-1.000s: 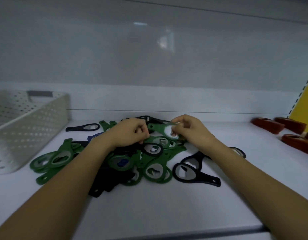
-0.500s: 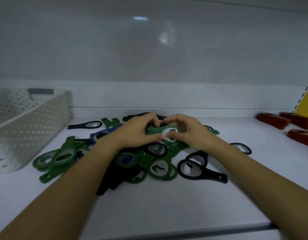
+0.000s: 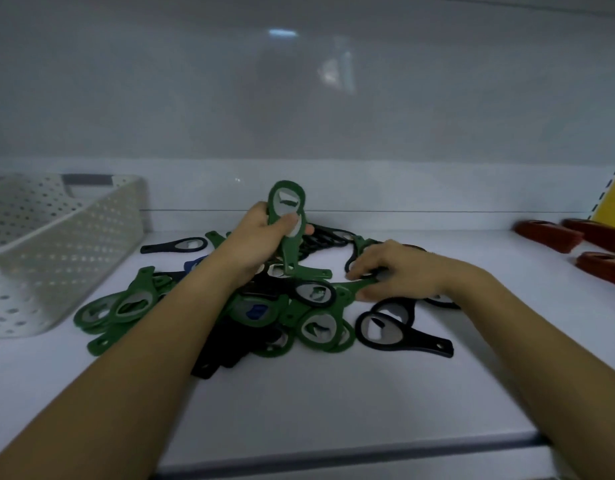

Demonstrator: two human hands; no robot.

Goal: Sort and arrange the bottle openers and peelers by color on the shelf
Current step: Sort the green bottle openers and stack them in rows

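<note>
A mixed pile of green and black bottle openers (image 3: pixel 309 303) lies in the middle of the white shelf (image 3: pixel 333 393). My left hand (image 3: pixel 257 244) grips a green bottle opener (image 3: pixel 286 209) and holds it upright above the pile, round head up. My right hand (image 3: pixel 399 268) reaches down at the pile's right side, its fingertips pinching the handle of another green opener (image 3: pixel 354 289). A black opener (image 3: pixel 389 330) lies at the pile's front right. A blue piece (image 3: pixel 195 263) peeks out under my left forearm.
A white perforated basket (image 3: pixel 57 244) stands at the left. Several dark red items (image 3: pixel 576 240) lie at the far right, next to a yellow panel (image 3: pixel 614 202). One black opener (image 3: pixel 176 244) lies apart behind the pile. The shelf's front edge (image 3: pixel 333 452) runs below.
Both hands held one green opener together over the pile. Now my left hand has lifted it upright alone, and my right hand has dropped right onto another green opener.
</note>
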